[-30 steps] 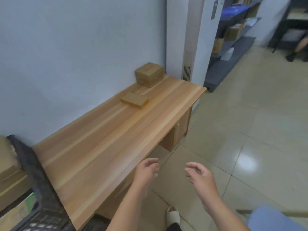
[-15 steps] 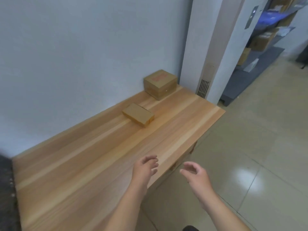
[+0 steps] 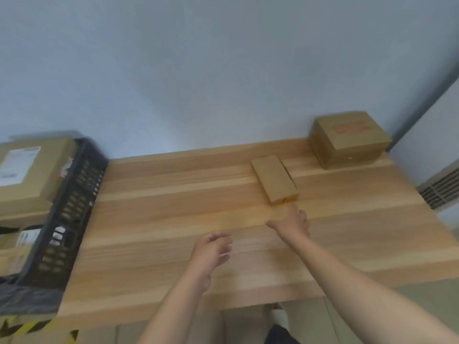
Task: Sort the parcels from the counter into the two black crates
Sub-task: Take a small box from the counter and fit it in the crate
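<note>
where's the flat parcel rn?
In the head view, the flat parcel lies on the wooden counter, right of centre, just ahead of the right hand and near the bigger box in the back-right corner.

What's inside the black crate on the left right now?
The black crate holds a large cardboard box with a white label, and more parcels beneath it. The crate wall hides the lower contents and the floor.
</note>
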